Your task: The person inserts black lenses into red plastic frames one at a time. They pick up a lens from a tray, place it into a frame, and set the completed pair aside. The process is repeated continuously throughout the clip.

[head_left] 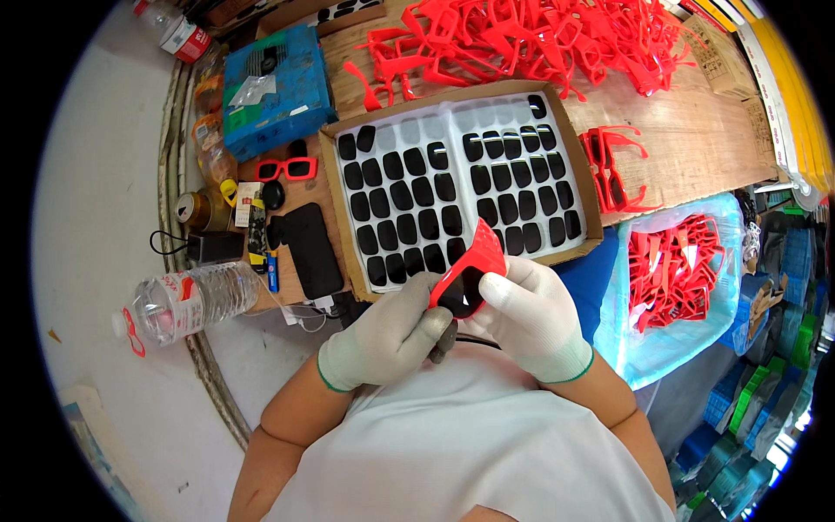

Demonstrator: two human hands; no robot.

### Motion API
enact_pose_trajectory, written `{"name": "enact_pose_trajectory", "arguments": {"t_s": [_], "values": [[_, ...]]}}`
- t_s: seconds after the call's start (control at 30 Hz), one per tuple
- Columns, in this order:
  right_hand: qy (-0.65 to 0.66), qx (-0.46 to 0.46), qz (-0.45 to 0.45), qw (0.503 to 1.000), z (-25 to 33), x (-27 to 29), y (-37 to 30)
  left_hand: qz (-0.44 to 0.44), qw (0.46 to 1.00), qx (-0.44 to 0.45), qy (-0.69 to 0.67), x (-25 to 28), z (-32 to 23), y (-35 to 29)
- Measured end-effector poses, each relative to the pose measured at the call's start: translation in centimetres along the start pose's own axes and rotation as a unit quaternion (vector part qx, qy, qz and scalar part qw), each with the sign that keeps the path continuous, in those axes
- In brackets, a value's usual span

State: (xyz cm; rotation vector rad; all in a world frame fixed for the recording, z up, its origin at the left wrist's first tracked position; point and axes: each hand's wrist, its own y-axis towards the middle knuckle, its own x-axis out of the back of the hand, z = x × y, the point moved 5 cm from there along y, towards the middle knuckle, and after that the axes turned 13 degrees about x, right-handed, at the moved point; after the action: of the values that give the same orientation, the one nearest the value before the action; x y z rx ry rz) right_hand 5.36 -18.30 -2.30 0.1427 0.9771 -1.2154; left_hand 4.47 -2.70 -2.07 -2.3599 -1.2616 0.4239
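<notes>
Two grips, left hand [393,335] + right hand [537,315] | pinching red sunglasses [468,277] | long axis points upper-right

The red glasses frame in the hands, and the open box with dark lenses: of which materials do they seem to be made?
Red frame: probably moulded plastic, somewhat glossy; its surface is smooth and evenly coloured.
Box: likely cardboard, matt; its thin walls are plain brown.
</notes>
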Motion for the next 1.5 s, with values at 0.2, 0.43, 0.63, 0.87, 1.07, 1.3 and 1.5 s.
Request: {"name": "enact_pose_trajectory", "arguments": {"t_s": [0.2, 0.43, 0.63, 0.87, 1.07, 1.3, 1.5], "values": [[0.041, 0.025, -0.045, 0.998, 0.4, -1.2, -0.2, 0.001, 1.000, 0.001, 0.025, 0.1, -0.9, -0.2], [0.034, 0.046, 0.020, 0.998, -0.6, 0.6, -0.1, -0.009, 0.999, 0.007, 0.050, 0.1, -1.8, -0.1], [-0.001, 0.038, 0.019, 0.999, -0.3, 0.5, -0.3, 0.034, 0.998, 0.047, -0.015, 0.3, -0.9, -0.3], [0.075, 0.042, 0.018, 0.996, -0.7, 0.3, -0.1, 0.052, 0.998, 0.034, -0.018, 0.2, -1.5, -0.3], [0.047, 0.041, 0.063, 0.996, -1.1, 1.2, -0.2, 0.007, 0.998, 0.040, 0.055, 0.5, -1.5, -0.4], [-0.146, 0.095, 0.084, 0.981, 0.7, 0.5, -0.5, -0.063, 0.990, -0.032, 0.122, 0.5, -2.0, -0.9], [-0.267, 0.116, 0.081, 0.953, 1.5, -0.5, -0.2, -0.144, 0.954, -0.133, 0.225, -0.2, -2.4, -1.4]]}}
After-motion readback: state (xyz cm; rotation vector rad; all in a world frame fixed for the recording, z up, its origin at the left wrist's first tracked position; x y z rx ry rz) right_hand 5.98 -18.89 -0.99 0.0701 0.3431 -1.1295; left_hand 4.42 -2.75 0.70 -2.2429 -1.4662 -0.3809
